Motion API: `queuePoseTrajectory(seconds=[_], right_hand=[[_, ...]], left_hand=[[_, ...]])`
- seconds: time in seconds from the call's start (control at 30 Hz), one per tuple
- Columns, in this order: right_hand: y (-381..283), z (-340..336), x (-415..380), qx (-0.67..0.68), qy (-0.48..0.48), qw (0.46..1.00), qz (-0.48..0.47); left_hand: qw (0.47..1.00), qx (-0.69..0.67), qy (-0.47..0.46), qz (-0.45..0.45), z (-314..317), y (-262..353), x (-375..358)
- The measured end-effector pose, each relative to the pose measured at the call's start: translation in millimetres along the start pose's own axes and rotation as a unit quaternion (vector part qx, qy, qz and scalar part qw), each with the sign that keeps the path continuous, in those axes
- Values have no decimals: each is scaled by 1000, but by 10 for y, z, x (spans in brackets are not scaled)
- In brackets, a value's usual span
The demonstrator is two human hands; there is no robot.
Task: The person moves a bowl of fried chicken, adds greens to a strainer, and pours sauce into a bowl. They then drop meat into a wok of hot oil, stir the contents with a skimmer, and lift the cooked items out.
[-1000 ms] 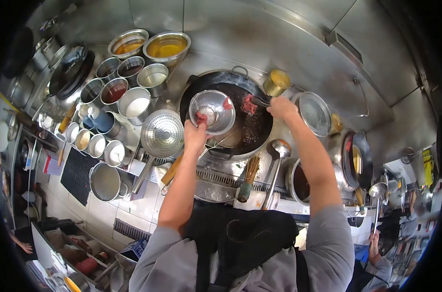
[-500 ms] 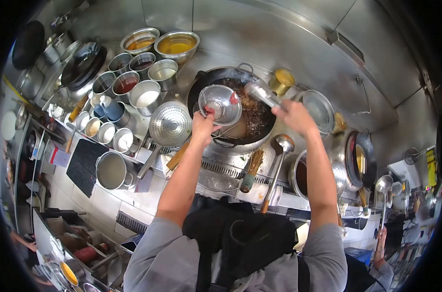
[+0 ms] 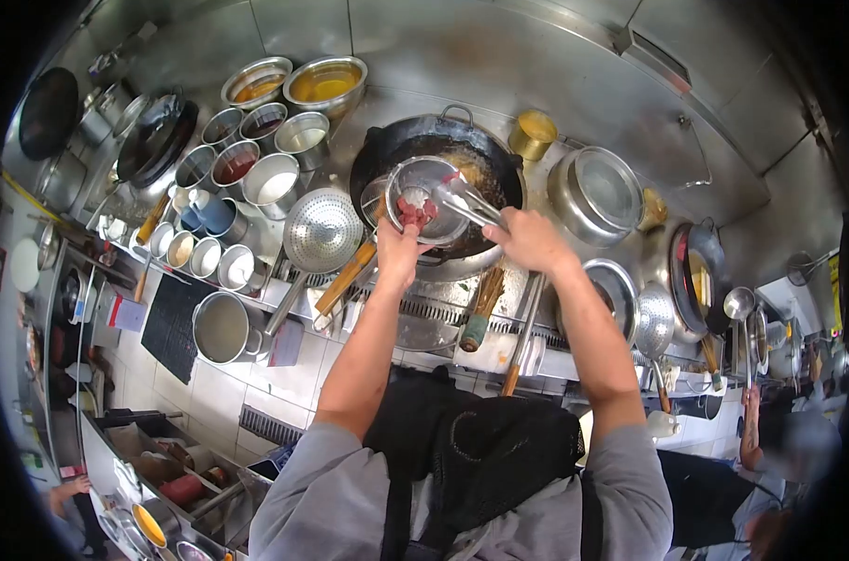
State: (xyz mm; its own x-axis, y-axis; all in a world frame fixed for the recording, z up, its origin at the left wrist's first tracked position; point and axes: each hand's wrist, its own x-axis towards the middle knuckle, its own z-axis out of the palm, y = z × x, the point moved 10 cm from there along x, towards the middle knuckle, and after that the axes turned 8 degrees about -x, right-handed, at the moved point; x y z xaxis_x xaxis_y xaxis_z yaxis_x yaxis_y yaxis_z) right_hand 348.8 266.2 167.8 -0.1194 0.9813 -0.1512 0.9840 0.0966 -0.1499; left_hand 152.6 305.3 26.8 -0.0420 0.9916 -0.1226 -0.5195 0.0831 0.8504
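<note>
My left hand (image 3: 399,251) grips the near rim of a round metal bowl (image 3: 450,224), holding it over the wok. Pieces of raw red meat (image 3: 416,213) lie in the bowl close to my thumb. In my right hand (image 3: 534,242) is a pair of metal tongs (image 3: 476,205), whose tips reach into the bowl at its right side. Below them both sits the large black wok (image 3: 387,145), with dark, bubbling liquid in it. The bowl hides part of the wok's inside.
A perforated strainer (image 3: 322,230) lies left of the wok, near several metal pots of sauces (image 3: 235,165). A bamboo brush (image 3: 484,309) rests on the front ledge. Lidded steel pot (image 3: 592,196) stands at right. Another person's arm (image 3: 750,432) shows at far right.
The tongs have come left and down from above the wok into the bowl. The meat in the bowl shows more clearly, and the camera view has shifted slightly.
</note>
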Motion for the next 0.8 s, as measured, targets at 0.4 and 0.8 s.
queuePoseTrajectory(seconds=[0.4,0.8], right_hand=[[-295,-65,-100,-123,43,991,-32],[-199,-286,-165,-86,51,995,13]], left_hand=[[1000,23,-8,7,168,145,-140],[1000,11,-21,12,70,111,-72]])
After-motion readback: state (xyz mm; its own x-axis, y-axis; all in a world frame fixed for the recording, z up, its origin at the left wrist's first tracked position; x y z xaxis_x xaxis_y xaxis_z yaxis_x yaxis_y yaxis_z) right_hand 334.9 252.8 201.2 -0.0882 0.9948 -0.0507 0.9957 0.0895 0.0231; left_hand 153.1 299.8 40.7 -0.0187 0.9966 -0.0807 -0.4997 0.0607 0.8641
